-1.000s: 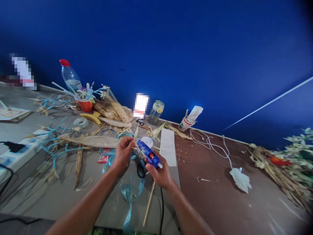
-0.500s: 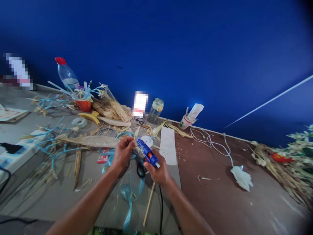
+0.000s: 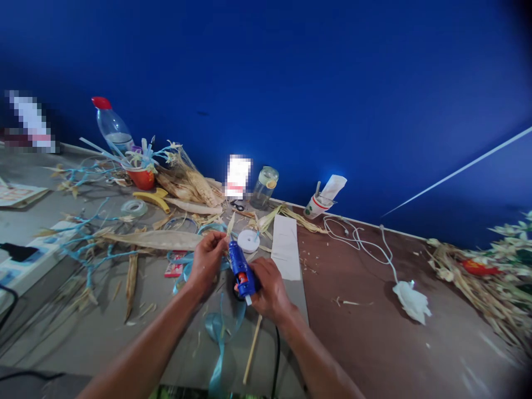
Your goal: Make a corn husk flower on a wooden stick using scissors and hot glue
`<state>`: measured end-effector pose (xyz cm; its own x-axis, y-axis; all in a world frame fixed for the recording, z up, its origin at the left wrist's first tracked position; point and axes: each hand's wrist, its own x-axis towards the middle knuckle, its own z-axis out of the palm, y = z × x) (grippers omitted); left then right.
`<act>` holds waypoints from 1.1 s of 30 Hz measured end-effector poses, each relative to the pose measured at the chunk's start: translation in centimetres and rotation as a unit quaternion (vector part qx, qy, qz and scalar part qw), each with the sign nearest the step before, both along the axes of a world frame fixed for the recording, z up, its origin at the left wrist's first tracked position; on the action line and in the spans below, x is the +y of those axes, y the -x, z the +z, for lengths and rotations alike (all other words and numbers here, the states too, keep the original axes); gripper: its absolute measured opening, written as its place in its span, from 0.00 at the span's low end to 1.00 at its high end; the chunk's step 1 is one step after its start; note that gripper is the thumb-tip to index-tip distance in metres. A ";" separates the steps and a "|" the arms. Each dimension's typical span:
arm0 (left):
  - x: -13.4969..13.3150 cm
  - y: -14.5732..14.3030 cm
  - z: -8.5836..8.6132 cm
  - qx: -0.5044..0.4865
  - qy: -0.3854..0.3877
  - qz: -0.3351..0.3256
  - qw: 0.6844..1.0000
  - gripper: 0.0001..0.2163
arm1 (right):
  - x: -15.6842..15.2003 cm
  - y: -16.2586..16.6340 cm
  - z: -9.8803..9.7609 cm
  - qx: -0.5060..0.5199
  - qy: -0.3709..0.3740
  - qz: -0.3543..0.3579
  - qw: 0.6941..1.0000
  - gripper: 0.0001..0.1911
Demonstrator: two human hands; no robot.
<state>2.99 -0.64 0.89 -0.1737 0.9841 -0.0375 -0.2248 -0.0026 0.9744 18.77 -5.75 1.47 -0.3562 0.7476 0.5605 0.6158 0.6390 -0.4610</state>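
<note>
In my right hand (image 3: 269, 285) is a blue glue gun (image 3: 240, 266), gripped with its nozzle pointing away from me and slightly left. A pale glue stick end shows at its back. My left hand (image 3: 209, 257) is closed in a pinch just left of the nozzle. A small pale piece of dried husk (image 3: 231, 221) stands up at those fingertips, partly hidden by them. Light blue ribbon (image 3: 215, 327) lies in loops beneath and in front of my hands. Just beyond the gun rests a white spool (image 3: 248, 241).
A long dried husk (image 3: 153, 239) and blue-wrapped stems (image 3: 89, 260) lie to the left. Behind stand a red cup (image 3: 141, 178), a bottle (image 3: 114, 127) and a glass jar (image 3: 265, 188). White paper (image 3: 285, 249) lies right of the spool; a wooden stick (image 3: 252, 349) lies in front.
My right hand has swung the glue gun a little left and toward me, its nozzle now more upright in view. The white spool is less covered. My left hand has barely moved.
</note>
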 end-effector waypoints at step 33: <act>-0.2 0.0 -0.1 0.000 -0.002 -0.005 1.000 0.08 | 0.0 0.0 0.8 -0.074 -0.018 -0.011 0.997 0.17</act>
